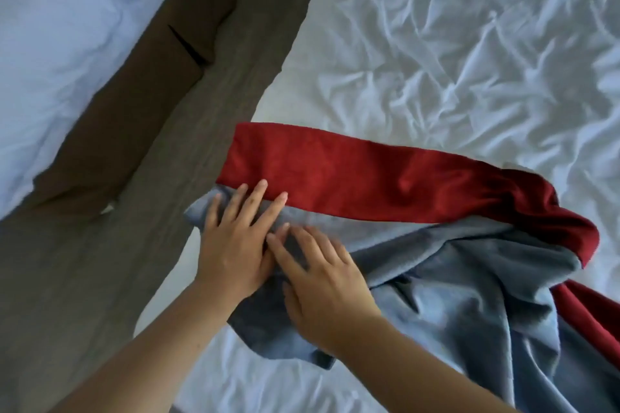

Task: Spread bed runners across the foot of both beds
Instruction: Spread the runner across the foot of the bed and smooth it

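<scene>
Though seemingly one runner (369, 178), two hands (235, 245) (322, 282)

there were no words, numbers or signs to read. the red and blue bed runner (335, 174) was plain cloth with no label showing. the white bed (453, 43) under it was plain too, and so were the other bed (50, 43) and the brown floor (201, 104).

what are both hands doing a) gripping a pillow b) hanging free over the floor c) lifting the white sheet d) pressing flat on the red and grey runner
d: the left hand and right hand lie with straight fingers on the grey side of the runner.
</scene>
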Available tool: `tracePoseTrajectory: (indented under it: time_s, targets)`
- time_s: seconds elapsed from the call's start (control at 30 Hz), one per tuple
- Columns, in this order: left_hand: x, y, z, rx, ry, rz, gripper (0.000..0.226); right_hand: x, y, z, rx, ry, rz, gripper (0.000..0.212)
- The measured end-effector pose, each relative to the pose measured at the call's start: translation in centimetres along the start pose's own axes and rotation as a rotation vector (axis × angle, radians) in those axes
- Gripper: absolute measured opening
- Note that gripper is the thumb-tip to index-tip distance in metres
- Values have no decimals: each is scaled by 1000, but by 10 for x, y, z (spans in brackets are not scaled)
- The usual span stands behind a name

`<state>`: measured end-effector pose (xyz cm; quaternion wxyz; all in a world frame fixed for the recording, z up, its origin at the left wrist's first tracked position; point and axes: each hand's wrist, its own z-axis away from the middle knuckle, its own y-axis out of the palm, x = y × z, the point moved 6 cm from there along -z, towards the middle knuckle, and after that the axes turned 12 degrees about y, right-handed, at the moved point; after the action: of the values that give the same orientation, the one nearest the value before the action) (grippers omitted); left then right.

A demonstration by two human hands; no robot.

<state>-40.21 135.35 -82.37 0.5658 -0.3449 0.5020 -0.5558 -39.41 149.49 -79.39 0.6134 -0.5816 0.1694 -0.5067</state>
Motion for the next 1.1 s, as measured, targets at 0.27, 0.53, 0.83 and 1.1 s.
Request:
tracePoseTrajectory:
  time_s: [0.27,0.53,0.83,1.1]
  targets:
    - [69,10,84,-87,-259,211,111,66,46,11,150,-8,124,54]
    - [52,15,78,-257,-152,473,84,90,62,16,329,-92,12,59]
    - [83,-1,96,-318,-152,541,97,149,89,43,569,-531,-241,35]
    - [105,39,121,-61,-302,580,76,154,66,5,251,-444,-140,13]
